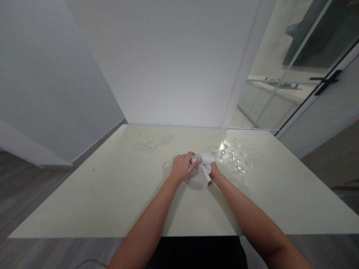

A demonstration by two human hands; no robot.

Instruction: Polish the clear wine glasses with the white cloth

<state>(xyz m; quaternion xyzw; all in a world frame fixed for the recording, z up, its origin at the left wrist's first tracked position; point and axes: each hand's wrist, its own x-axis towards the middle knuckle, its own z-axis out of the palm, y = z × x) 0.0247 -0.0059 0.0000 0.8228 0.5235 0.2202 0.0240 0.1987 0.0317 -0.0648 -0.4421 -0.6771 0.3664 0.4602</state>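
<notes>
Near the middle of the table, my left hand (181, 168) is closed around what looks like a wine glass; only a faint clear edge (173, 158) shows beside the fingers, and the rest is hidden. A white cloth (200, 175) is bunched against it, with the left thumb lying on the cloth. My right hand (214, 171) grips the cloth from the right, most of its fingers covered by the fabric. To the right, several clear stemmed glasses (237, 155) stand close together. One more wine glass (147, 142) stands upright, apart, at the back left.
The pale table (112, 201) has its far edge against a white wall panel (168, 74). At the right are a glass partition (269, 93) and a door with a black handle (328, 82). Grey flooring (25, 186) lies around the table.
</notes>
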